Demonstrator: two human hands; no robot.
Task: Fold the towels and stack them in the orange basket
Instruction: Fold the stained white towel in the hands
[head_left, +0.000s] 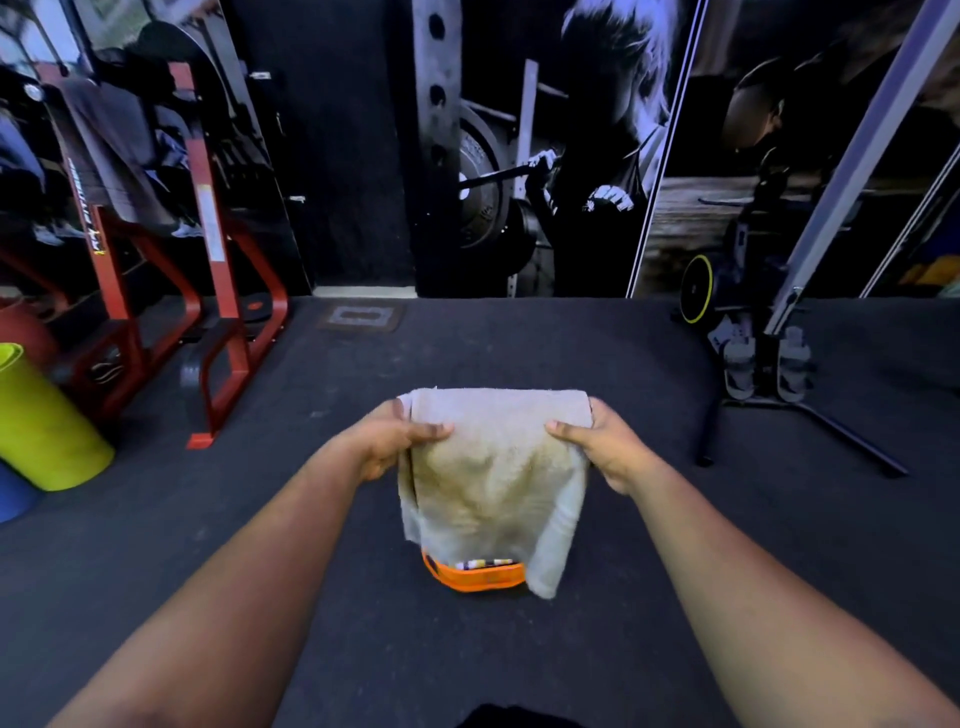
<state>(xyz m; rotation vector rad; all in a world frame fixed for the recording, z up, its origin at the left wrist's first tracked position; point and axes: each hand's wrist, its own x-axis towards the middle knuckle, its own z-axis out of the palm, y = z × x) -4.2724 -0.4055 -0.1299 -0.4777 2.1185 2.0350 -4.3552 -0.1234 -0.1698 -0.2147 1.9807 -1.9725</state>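
Above the orange basket (475, 577), a folded towel (496, 467) hangs, its top corners pinched by the left hand (397, 436) and right hand (605, 441). Lowered unevenly, its longer right layer could catch the rim and spill onto the floor (363, 649).

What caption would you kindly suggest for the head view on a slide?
Both hands, left hand and right hand, hold a folded towel above the orange basket.
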